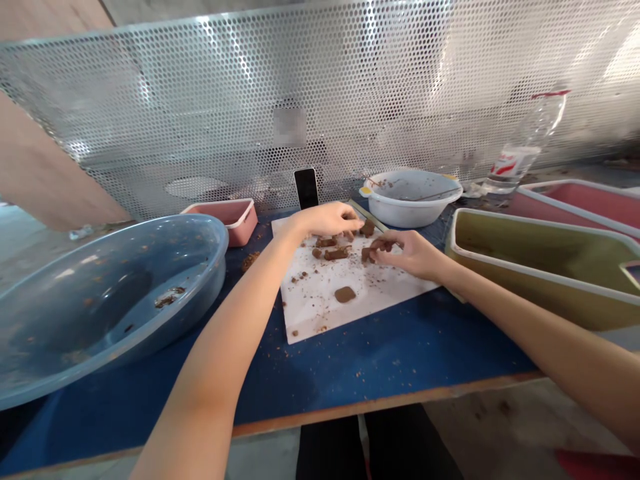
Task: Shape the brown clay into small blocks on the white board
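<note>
Right hand [413,255] has its fingertips narrow around a small brown piece [367,255], on the right part of the white board [405,283]. Left hand [327,219] is over the far part of the board, its fingers bent and close to another lump [369,229]; if they grip something, I cannot tell. The step in hand seems to be the handling of these soft pieces, perhaps shaping or placing them. In my judgement, the next move calls for light fingers and small motion, because hard pressing could break or flatten the piece.

The piece looks dark, matte and a little rough, like moist clay, but the fingers hide some of its form. To its left lie two short rolls, a nearer one [337,253] and a farther one [327,243], with a small ball [317,253] beside them. Nearer to the person is a flat, rounded patch [345,294], with crumbs scattered around.
</note>
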### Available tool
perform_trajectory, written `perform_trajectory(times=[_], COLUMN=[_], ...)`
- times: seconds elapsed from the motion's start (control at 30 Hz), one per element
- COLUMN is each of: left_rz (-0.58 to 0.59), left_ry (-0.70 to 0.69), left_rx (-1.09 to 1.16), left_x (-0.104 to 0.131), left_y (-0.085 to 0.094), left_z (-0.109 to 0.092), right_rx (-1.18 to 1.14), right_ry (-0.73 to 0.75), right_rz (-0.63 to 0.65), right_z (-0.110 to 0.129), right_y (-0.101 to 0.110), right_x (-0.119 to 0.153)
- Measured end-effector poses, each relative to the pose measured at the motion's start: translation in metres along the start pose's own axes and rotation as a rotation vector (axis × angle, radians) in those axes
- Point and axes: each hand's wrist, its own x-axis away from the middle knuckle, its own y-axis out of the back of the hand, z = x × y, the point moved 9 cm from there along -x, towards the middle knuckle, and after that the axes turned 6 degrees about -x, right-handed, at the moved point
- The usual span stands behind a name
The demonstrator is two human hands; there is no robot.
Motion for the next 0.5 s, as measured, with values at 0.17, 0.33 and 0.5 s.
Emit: perform_trajectory(times=[0.17, 0.33, 0.5], left_rz=[-0.146, -0.239, -0.252], left_ry=[0.105, 0.123, 0.125], left_rx=[-0.023, -0.058, -0.049], left_x=[0.019, 0.034, 0.034], left_y=[0.032, 0.051, 0.052], left_z=[0.005, -0.002, -0.004], right_rx=[0.245, 0.42, 0.488], right_ry=[0.08, 0.103, 0.113], right_rz=[-0.275, -0.406, -0.41], right_z=[-0.006, -0.013, -0.018], right_y=[0.008, -0.003, -0.012], right_x=[-0.008, -0.019, -0.026])
